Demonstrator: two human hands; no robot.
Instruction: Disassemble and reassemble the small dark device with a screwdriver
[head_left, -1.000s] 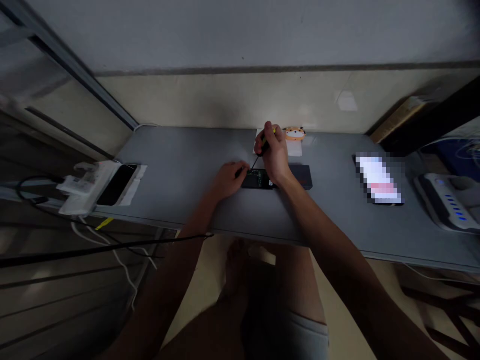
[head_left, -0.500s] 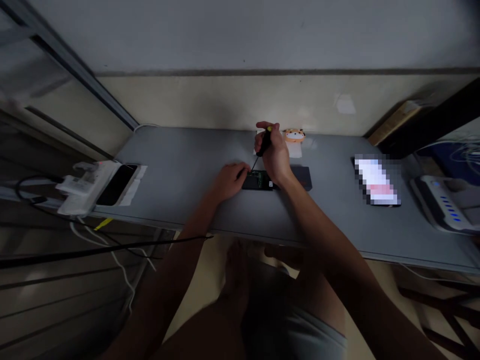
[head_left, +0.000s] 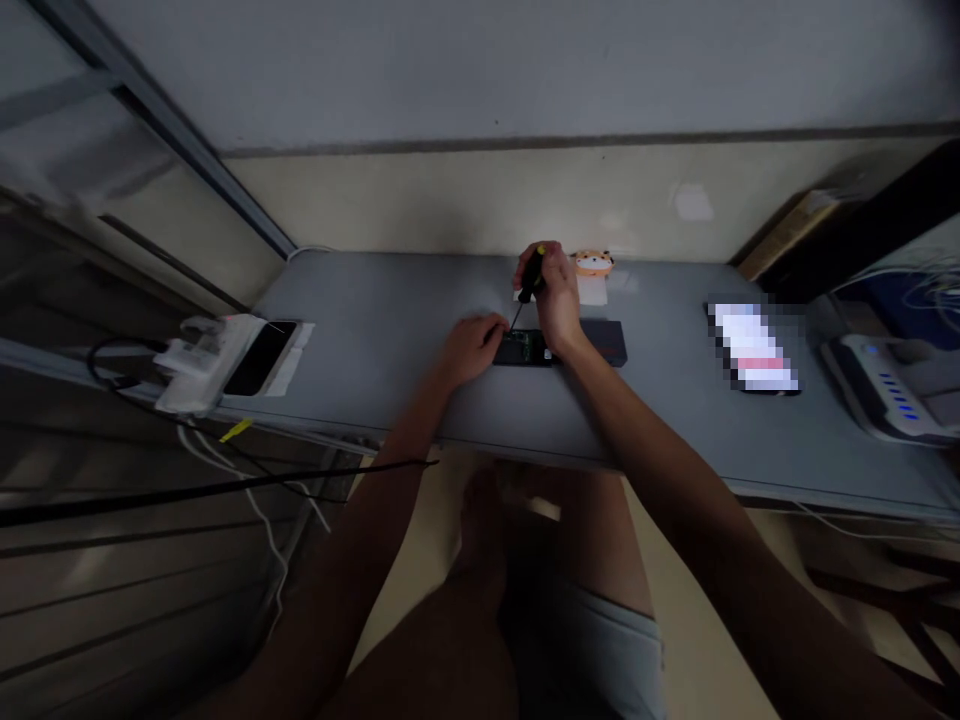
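My right hand [head_left: 553, 292] is closed round the black and yellow handle of a screwdriver [head_left: 532, 277], whose thin shaft slants down to the left. The shaft's tip meets the left part of an opened dark device [head_left: 525, 348] with a green circuit board, lying flat on the grey table. My left hand [head_left: 477, 348] rests at the device's left end, fingers bent together near the tip; what they hold, if anything, is too small to make out. Just right of the device, partly behind my right wrist, lies a dark flat box [head_left: 604, 341].
An orange animal-faced object [head_left: 593, 263] sits by the wall above white paper. A dark phone [head_left: 260, 358] and a white power strip [head_left: 196, 365] lie at the left. At the right are a lit phone [head_left: 756, 347] and a grey device with blue lights [head_left: 892, 390].
The view has shifted slightly, so table items appear a little further right or higher. My right hand's raised fingers have curled in closer round the screwdriver handle.
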